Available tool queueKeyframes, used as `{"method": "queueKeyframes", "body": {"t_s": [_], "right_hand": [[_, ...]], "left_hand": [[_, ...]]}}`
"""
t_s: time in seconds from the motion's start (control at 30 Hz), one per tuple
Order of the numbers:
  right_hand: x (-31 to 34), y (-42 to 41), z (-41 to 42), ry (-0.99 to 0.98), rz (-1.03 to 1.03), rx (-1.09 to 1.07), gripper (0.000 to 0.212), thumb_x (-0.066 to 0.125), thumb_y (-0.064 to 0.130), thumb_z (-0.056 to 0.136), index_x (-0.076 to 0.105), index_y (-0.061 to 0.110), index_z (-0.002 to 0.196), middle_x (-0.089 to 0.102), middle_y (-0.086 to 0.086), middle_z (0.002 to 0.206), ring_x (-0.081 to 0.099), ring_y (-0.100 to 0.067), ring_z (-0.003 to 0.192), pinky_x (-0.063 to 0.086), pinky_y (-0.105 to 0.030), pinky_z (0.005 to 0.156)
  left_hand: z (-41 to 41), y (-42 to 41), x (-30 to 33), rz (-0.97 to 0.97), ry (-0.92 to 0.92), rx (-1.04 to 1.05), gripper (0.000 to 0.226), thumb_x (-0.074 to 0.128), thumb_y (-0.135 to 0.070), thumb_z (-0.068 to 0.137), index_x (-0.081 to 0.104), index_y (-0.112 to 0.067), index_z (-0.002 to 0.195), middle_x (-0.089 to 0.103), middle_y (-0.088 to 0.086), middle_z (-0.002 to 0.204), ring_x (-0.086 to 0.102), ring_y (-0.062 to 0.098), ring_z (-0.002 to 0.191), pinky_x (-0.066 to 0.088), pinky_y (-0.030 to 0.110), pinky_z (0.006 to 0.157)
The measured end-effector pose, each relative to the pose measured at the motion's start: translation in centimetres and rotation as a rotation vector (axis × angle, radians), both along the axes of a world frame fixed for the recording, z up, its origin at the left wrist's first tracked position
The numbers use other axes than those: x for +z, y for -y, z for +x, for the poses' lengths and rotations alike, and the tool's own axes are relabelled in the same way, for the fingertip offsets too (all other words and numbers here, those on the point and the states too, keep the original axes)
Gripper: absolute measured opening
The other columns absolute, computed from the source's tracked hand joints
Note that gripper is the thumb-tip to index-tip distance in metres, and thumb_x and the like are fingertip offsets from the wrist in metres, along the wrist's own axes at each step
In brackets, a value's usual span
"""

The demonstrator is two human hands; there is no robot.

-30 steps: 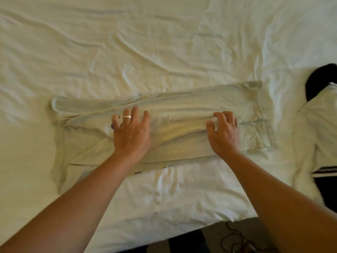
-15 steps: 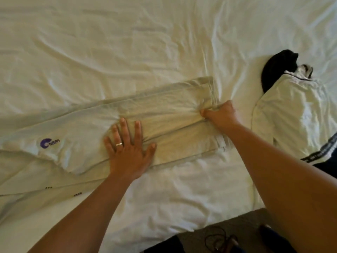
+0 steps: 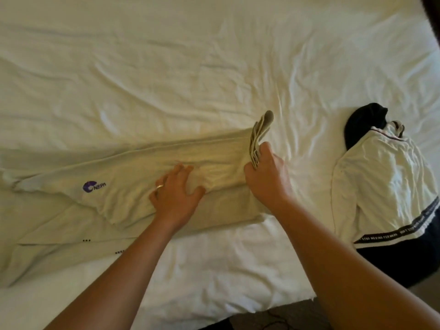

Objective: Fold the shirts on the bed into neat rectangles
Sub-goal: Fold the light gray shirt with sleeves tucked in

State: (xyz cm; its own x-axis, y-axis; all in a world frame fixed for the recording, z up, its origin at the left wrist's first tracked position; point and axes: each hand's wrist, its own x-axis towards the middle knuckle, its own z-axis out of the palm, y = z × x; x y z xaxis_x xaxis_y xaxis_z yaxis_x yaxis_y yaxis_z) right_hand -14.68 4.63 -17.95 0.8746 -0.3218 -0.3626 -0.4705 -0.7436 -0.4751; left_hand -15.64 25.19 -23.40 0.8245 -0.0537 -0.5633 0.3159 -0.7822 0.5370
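Observation:
A pale beige shirt (image 3: pixel 123 186) with a small purple logo lies folded into a long strip across the bed. My left hand (image 3: pixel 175 195) presses on the strip's middle, fingers spread, a ring on one finger. My right hand (image 3: pixel 266 177) grips the strip's right end, and the layered hem stands up above my fingers. A white and black shirt (image 3: pixel 385 186) lies crumpled at the right, apart from both hands.
The white wrinkled bed sheet (image 3: pixel 190 67) stretches far and left. The bed's near edge runs along the bottom, with dark floor and a cable (image 3: pixel 276 320) below it.
My right hand has lifted the strip's right end off the bed; the hem now stands upright. My left hand stays on the middle. The camera view has shifted slightly right.

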Motion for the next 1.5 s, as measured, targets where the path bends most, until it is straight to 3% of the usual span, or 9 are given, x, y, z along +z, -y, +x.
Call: {"method": "queueKeyframes", "body": {"t_s": [0.1, 0.2, 0.37, 0.5, 0.63, 0.77, 1.07, 1.2, 1.5], "right_hand": [[1.6, -6.5, 0.5, 0.062, 0.032, 0.105, 0.018, 0.055, 0.018, 0.09, 0.037, 0.016, 0.092, 0.049, 0.003, 0.075, 0.051, -0.022, 0.064, 0.035, -0.034, 0.052], [2.1, -13.2, 0.8, 0.025, 0.168, 0.222, 0.016, 0.056, 0.026, 0.095, 0.041, 0.02, 0.095, 0.053, 0.006, 0.081, 0.053, -0.02, 0.069, 0.034, -0.032, 0.055], [0.0, -18.8, -0.9, 0.063, 0.425, 0.29, 0.038, 0.05, 0.055, 0.1, 0.066, 0.025, 0.115, 0.06, 0.011, 0.121, 0.06, -0.007, 0.101, 0.049, -0.031, 0.084], [-4.0, -15.9, -1.8, -0.04, -0.03, 0.141, 0.058, 0.035, 0.057, 0.103, 0.037, 0.029, 0.153, 0.014, 0.0, 0.167, 0.021, -0.026, 0.149, 0.027, -0.049, 0.117], [-6.0, -15.3, -2.4, -0.314, -0.152, 0.261, 0.068, 0.021, 0.067, 0.1, 0.004, 0.04, 0.16, -0.019, 0.006, 0.168, -0.006, -0.025, 0.155, 0.009, -0.053, 0.122], [-5.1, -18.6, -2.3, -0.219, -0.172, 0.267, 0.071, 0.009, 0.074, 0.096, -0.003, 0.044, 0.159, -0.022, 0.007, 0.167, -0.014, -0.021, 0.155, 0.002, -0.051, 0.124], [-5.9, -27.9, -2.3, -0.21, -0.236, 0.602, 0.072, 0.003, 0.078, 0.091, -0.019, 0.049, 0.154, -0.031, 0.002, 0.164, -0.024, -0.03, 0.152, -0.004, -0.057, 0.123], [-7.3, -28.0, -2.3, -0.253, -0.283, 0.661, 0.075, 0.008, 0.079, 0.092, -0.022, 0.047, 0.153, -0.032, 0.002, 0.164, -0.024, -0.032, 0.152, -0.004, -0.06, 0.122], [-6.4, -27.6, -1.9, -0.251, -0.267, 0.68, 0.078, 0.022, 0.078, 0.094, -0.009, 0.044, 0.158, -0.024, 0.002, 0.166, -0.017, -0.029, 0.154, 0.002, -0.058, 0.122]], "left_hand": [[1.6, -2.4, 2.1, -0.57, -0.171, 0.635, 0.041, 0.057, -0.053, 0.093, 0.066, -0.023, 0.118, 0.069, 0.003, 0.12, 0.062, 0.024, 0.106, 0.045, 0.031, 0.079], [2.1, -7.3, 2.8, -0.95, -0.562, 0.865, 0.067, 0.039, -0.069, 0.096, 0.065, -0.015, 0.124, 0.072, 0.011, 0.113, 0.068, 0.028, 0.085, 0.052, 0.039, 0.075], [2.1, -15.3, 1.5, -1.189, -0.644, 0.847, 0.088, 0.035, -0.079, 0.091, 0.058, -0.011, 0.142, 0.063, 0.018, 0.137, 0.062, 0.034, 0.126, 0.048, 0.05, 0.104], [2.1, -15.5, 1.8, -0.884, -0.506, 0.755, 0.038, 0.069, -0.024, 0.095, 0.066, -0.011, 0.13, 0.072, 0.018, 0.119, 0.072, 0.032, 0.105, 0.058, 0.047, 0.09], [2.1, -15.5, 2.4, -0.73, -0.35, 0.707, 0.02, 0.067, -0.008, 0.096, 0.063, -0.023, 0.108, 0.069, -0.004, 0.097, 0.068, 0.013, 0.092, 0.055, 0.027, 0.08], [2.2, -19.2, 4.7, -0.856, -0.222, 0.609, 0.022, 0.064, -0.004, 0.097, 0.074, -0.02, 0.108, 0.077, 0.002, 0.108, 0.072, 0.023, 0.109, 0.055, 0.041, 0.096], [-1.7, -32.6, 3.9, -0.982, -0.201, 0.979, 0.034, 0.049, -0.014, 0.104, 0.064, -0.03, 0.13, 0.075, 0.005, 0.113, 0.075, 0.026, 0.091, 0.061, 0.046, 0.068], [-2.9, -35.6, 1.6, -0.831, -0.284, 0.95, 0.05, 0.051, -0.033, 0.105, 0.04, -0.037, 0.154, 0.061, -0.008, 0.141, 0.065, 0.018, 0.12, 0.054, 0.042, 0.086], [-4.7, -35.0, 1.6, -0.018, -0.06, 0.597, 0.027, 0.073, -0.021, 0.083, 0.062, -0.022, 0.107, 0.072, 0.004, 0.102, 0.069, 0.03, 0.095, 0.057, 0.047, 0.08]]}}
